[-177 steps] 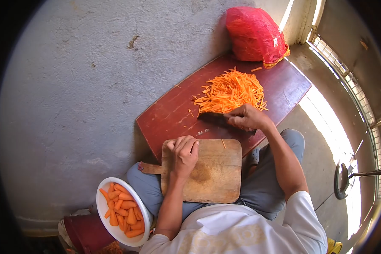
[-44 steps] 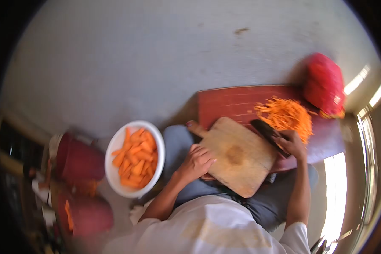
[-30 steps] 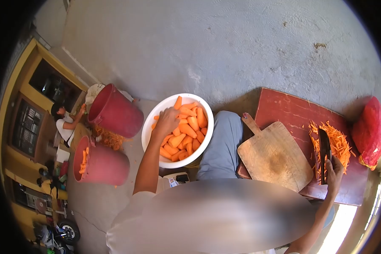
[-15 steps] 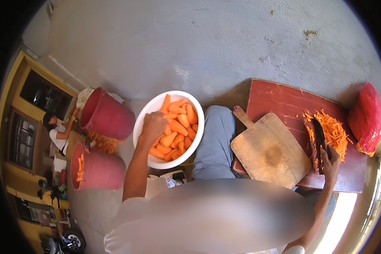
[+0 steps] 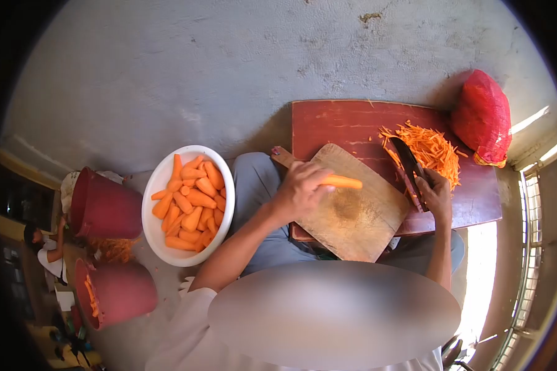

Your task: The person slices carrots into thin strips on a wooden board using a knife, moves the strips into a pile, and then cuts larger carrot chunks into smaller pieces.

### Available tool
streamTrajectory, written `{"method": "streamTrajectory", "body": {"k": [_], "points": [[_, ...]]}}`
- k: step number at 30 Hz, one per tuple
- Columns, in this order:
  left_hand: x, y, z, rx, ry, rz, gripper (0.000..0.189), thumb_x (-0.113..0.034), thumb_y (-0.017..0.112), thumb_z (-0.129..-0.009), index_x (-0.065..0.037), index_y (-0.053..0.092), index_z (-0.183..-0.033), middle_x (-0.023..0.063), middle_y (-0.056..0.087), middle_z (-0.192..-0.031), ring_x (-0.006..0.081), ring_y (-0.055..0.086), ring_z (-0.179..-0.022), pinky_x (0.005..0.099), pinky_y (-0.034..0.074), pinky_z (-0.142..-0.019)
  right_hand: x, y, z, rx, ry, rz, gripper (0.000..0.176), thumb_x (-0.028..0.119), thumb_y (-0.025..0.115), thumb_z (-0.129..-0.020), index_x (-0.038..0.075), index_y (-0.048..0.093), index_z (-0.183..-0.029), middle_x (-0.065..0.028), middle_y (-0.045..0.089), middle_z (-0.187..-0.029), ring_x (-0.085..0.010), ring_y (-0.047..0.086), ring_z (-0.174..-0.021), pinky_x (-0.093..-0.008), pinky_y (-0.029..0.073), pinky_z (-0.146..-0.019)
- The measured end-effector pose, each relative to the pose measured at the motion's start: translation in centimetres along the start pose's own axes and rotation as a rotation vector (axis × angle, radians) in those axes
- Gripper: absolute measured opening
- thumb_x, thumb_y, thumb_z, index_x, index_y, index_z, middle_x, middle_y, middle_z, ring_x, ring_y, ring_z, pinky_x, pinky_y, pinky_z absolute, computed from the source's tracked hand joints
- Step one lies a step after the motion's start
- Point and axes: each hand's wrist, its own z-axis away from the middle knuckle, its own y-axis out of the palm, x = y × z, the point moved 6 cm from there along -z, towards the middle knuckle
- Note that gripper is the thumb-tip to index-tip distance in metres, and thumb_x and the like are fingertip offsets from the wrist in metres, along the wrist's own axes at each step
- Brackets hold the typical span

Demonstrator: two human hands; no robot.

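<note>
My left hand is closed around a peeled carrot, whose free end points right above the wooden cutting board. Wrapped in my right hand is a knife with a wide dark blade. The blade lies at the near-left side of a heap of shredded carrot on the red table. To the left of my leg, a white basin holds many peeled carrots.
A red sack stands at the table's far right corner. Two red tubs lie to the left, the nearer tub with carrots inside. Orange peelings lie between them. Another person is at the far left.
My left hand has left the basin and moved right with a carrot, now over the cutting board. My right hand still holds the knife by the shreds. The camera view has turned right.
</note>
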Motion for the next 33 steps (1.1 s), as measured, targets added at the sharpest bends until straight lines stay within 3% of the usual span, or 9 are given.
{"method": "streamTrajectory", "body": {"k": [2,5,10,16,20,23,29,31,33], "points": [[-0.5,2.7,-1.2,0.048,0.112,-0.112,0.039,-0.018,0.083,-0.097,-0.002,0.075,-0.131,0.0125,0.075,-0.126,0.0301,0.068,-0.123,0.0481,0.043,-0.114,-0.1,-0.2,0.1,-0.006,0.023,0.011,0.023,0.016,0.078,-0.1,-0.005,0.074,-0.108,-0.0013,0.058,-0.074,-0.0098,0.05,-0.069,-0.0351,0.043,-0.062],[0.2,5.3,-1.0,0.193,0.078,-0.199,0.046,-0.018,0.083,-0.096,-0.004,0.07,-0.138,0.011,0.07,-0.136,0.0283,0.064,-0.13,0.0492,0.04,-0.117,0.5,-0.3,0.2,0.002,0.017,0.063,0.021,0.016,0.078,-0.1,-0.004,0.073,-0.105,-0.0038,0.056,-0.073,-0.0116,0.049,-0.069,-0.0368,0.043,-0.063],[1.0,4.1,-0.3,0.071,-0.002,-0.083,0.043,-0.016,0.082,-0.097,-0.004,0.072,-0.136,0.0108,0.069,-0.128,0.0314,0.063,-0.129,0.0496,0.04,-0.115,2.1,0.0,0.3,0.036,0.012,0.133,0.022,0.015,0.078,-0.099,-0.005,0.071,-0.104,-0.0082,0.055,-0.073,-0.0141,0.05,-0.069,-0.0387,0.044,-0.063],[1.2,5.6,-5.2,-0.008,0.15,-0.174,0.032,-0.017,0.08,-0.099,-0.004,0.076,-0.128,0.0109,0.071,-0.122,0.0307,0.064,-0.121,0.0496,0.041,-0.106,1.8,0.2,-0.2,0.034,-0.075,0.178,0.025,0.017,0.077,-0.099,-0.005,0.075,-0.112,-0.0101,0.06,-0.076,-0.0148,0.055,-0.072,-0.0381,0.049,-0.067],[4.1,9.0,-8.0,-0.058,0.056,-0.223,0.037,-0.022,0.078,-0.101,-0.004,0.074,-0.133,0.0127,0.07,-0.127,0.0316,0.063,-0.124,0.0533,0.04,-0.106,1.4,0.4,-0.1,0.04,-0.087,0.15,0.027,0.016,0.075,-0.099,-0.005,0.076,-0.116,-0.0075,0.064,-0.079,-0.0137,0.057,-0.075,-0.0367,0.05,-0.069],[2.4,6.8,-6.9,0.003,0.117,-0.237,0.036,-0.021,0.079,-0.1,-0.005,0.074,-0.131,0.0136,0.069,-0.129,0.0325,0.062,-0.127,0.0555,0.039,-0.109,0.2,0.3,-0.2,0.076,-0.014,0.13,0.024,0.014,0.073,-0.101,-0.005,0.076,-0.116,-0.0037,0.065,-0.081,-0.0109,0.056,-0.077,-0.0342,0.048,-0.069],[5.5,-3.3,3.8,-0.027,0.171,-0.501,0.018,-0.018,0.08,-0.093,-0.008,0.081,-0.108,0.0121,0.072,-0.117,0.0291,0.067,-0.117,0.0572,0.041,-0.11,0.2,1.3,0.2,0.078,-0.128,0.047,0.031,0.005,0.074,-0.099,-0.007,0.076,-0.128,-0.0021,0.068,-0.087,-0.0089,0.058,-0.079,-0.0308,0.05,-0.072],[8.9,-9.0,8.4,0.04,-0.063,-0.561,0.012,-0.009,0.077,-0.092,-0.005,0.081,-0.103,0.0121,0.074,-0.108,0.0325,0.07,-0.107,0.0498,0.05,-0.102,1.8,1.4,0.5,0.122,-0.081,0.092,0.028,0.006,0.074,-0.099,-0.006,0.076,-0.125,-0.0017,0.065,-0.084,-0.0089,0.055,-0.077,-0.0318,0.047,-0.068],[9.6,-14.2,12.0,-0.085,-0.168,-0.408,0.024,-0.001,0.074,-0.089,-0.003,0.08,-0.112,0.0132,0.072,-0.111,0.036,0.069,-0.107,0.0502,0.052,-0.1,2.3,1.4,0.4,0.147,-0.026,0.131,0.025,0.007,0.073,-0.099,-0.005,0.076,-0.121,-0.0017,0.062,-0.081,-0.0093,0.053,-0.075,-0.0325,0.046,-0.066]]}}
